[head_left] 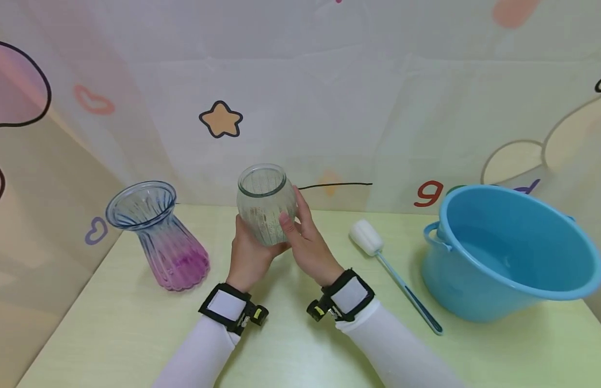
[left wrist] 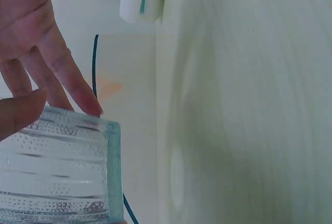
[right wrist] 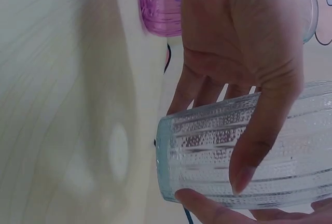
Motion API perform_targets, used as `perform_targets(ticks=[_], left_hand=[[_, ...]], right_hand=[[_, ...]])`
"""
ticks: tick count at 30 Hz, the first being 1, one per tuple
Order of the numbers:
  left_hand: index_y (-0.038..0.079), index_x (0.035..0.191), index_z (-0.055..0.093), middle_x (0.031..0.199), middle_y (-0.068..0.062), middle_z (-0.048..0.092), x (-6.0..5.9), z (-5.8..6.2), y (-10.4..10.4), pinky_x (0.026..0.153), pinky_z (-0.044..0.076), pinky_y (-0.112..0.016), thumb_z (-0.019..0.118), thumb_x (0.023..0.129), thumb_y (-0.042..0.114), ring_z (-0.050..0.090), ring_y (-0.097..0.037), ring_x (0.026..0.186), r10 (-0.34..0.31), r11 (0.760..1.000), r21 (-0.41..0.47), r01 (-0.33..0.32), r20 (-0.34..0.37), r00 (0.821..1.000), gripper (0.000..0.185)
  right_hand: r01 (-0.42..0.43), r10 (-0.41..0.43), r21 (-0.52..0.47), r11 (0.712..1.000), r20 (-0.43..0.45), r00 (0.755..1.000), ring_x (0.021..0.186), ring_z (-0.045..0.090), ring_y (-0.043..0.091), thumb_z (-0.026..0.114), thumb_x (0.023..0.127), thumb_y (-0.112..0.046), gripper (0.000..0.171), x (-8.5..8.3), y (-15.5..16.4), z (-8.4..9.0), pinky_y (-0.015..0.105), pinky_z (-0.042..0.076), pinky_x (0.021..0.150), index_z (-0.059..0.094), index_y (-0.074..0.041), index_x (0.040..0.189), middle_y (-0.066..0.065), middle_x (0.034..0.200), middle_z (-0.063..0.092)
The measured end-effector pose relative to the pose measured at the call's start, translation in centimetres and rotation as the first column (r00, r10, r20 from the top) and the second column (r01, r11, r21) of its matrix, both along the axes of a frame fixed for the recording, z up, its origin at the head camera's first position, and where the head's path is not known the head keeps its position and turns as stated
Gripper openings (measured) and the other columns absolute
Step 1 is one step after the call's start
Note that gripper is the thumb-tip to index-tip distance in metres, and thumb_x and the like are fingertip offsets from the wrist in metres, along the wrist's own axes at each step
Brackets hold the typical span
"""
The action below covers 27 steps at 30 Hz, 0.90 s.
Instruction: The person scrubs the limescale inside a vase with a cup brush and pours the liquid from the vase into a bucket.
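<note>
Both hands hold a clear ribbed glass jar (head_left: 262, 207) above the table, its open mouth tilted up. My left hand (head_left: 249, 256) grips it low on the left side. In the right wrist view, that hand's thumb lies across the textured glass of the jar (right wrist: 207, 156). My right hand (head_left: 313, 248) holds the right side, thumb on the front and fingers behind. The left wrist view shows the jar's thick base edge (left wrist: 114, 167) under the fingers.
A blue-to-pink glass vase (head_left: 171, 242) leans at the left. To the right lies a bottle brush (head_left: 397, 275) with a white sponge head. A large blue bucket (head_left: 475, 285) stands tilted at the far right. A patterned cloth (head_left: 305, 108) hangs behind the table (head_left: 281, 345).
</note>
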<state>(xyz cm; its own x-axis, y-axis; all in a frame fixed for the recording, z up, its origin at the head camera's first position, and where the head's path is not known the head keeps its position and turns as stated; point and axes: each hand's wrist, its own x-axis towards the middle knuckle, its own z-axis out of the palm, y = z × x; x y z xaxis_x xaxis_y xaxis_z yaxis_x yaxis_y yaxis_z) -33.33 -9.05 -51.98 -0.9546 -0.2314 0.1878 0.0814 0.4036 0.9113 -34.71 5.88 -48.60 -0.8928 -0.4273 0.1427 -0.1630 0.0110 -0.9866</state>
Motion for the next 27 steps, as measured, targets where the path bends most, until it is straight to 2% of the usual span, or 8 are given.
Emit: perform_targets(ticks=[5, 10, 14, 20, 27], left_hand=[[0.011, 0.154, 0.024, 0.143, -0.016, 0.052, -0.2, -0.2, -0.8, 0.106, 0.049, -0.055, 0.096, 0.069, 0.022, 0.055, -0.037, 0.132, 0.056, 0.998, 0.026, -0.056, 0.020, 0.998, 0.112], [0.007, 0.154, 0.022, 0.145, -0.019, 0.051, -0.6, -0.6, -1.5, 0.110, 0.045, -0.057, 0.092, 0.073, 0.021, 0.053, -0.038, 0.135, 0.086, 0.993, 0.076, -0.086, 0.009, 0.996, 0.108], [0.006, 0.154, 0.021, 0.146, -0.020, 0.050, -0.9, -0.8, -2.0, 0.112, 0.044, -0.058, 0.091, 0.074, 0.021, 0.052, -0.038, 0.137, 0.108, 0.989, 0.102, -0.109, 0.016, 0.994, 0.107], [0.010, 0.156, 0.018, 0.150, -0.018, 0.047, -1.0, -0.9, -3.0, 0.114, 0.042, -0.055, 0.091, 0.075, 0.022, 0.049, -0.035, 0.140, 0.134, 0.980, 0.144, -0.136, 0.022, 0.991, 0.109], [0.009, 0.156, 0.015, 0.153, -0.019, 0.044, -1.3, -1.2, -3.6, 0.117, 0.040, -0.052, 0.089, 0.079, 0.020, 0.046, -0.033, 0.142, 0.180, 0.967, 0.179, -0.181, 0.018, 0.983, 0.107]], right_hand=[[0.004, 0.000, -0.084, 0.996, 0.036, 0.999, 0.155, 0.033, 0.034, 0.042, 0.111, -0.041, 0.067, -0.6, -2.0, -0.7, 0.064, 0.031, 0.121, 0.004, -0.041, 0.165, 0.007, 0.170, 0.023], [0.011, -0.008, -0.101, 0.995, 0.036, 0.999, 0.158, 0.027, 0.032, 0.039, 0.112, -0.041, 0.064, -0.9, -3.5, -1.2, 0.059, 0.023, 0.127, 0.005, -0.042, 0.165, -0.002, 0.174, 0.014], [-0.001, 0.006, -0.119, 0.993, 0.035, 0.999, 0.158, 0.026, 0.032, 0.037, 0.112, -0.039, 0.063, -1.3, -4.5, -1.5, 0.058, 0.022, 0.127, 0.004, -0.041, 0.165, -0.006, 0.175, 0.011], [-0.037, 0.042, -0.119, 0.992, 0.038, 0.998, 0.157, 0.029, 0.031, 0.037, 0.111, -0.042, 0.061, -2.1, -5.8, -1.9, 0.059, 0.024, 0.126, 0.007, -0.046, 0.164, -0.008, 0.174, 0.014], [-0.074, 0.079, -0.093, 0.993, 0.047, 0.996, 0.157, 0.029, 0.031, 0.036, 0.111, -0.045, 0.062, -2.8, -7.0, -2.1, 0.063, 0.025, 0.125, 0.006, -0.042, 0.165, -0.002, 0.174, 0.015]])
